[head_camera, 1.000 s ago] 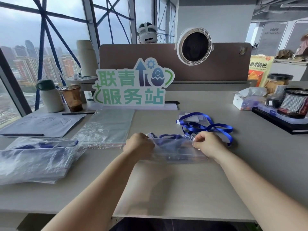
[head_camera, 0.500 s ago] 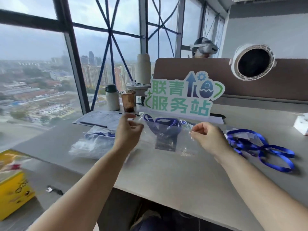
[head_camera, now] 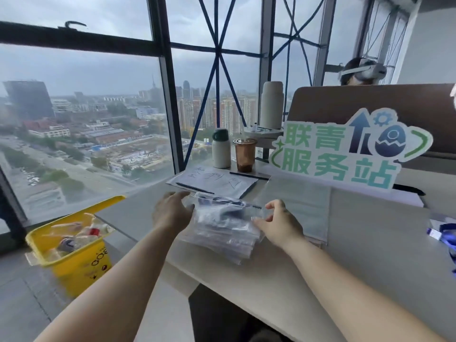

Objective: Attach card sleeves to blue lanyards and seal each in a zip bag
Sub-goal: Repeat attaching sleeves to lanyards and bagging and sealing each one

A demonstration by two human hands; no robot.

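Clear plastic zip bags (head_camera: 222, 230) holding blue lanyards (head_camera: 228, 213) lie stacked on the grey desk (head_camera: 357, 243), before the green-lettered cardboard sign (head_camera: 345, 156); left hand (head_camera: 172, 213) and right hand (head_camera: 280, 227), both released, flank them

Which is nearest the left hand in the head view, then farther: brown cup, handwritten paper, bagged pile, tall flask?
1. Bagged pile, beside the left hand.
2. Handwritten paper, just behind.
3. Brown cup, farther back.
4. Tall flask, behind the cup.
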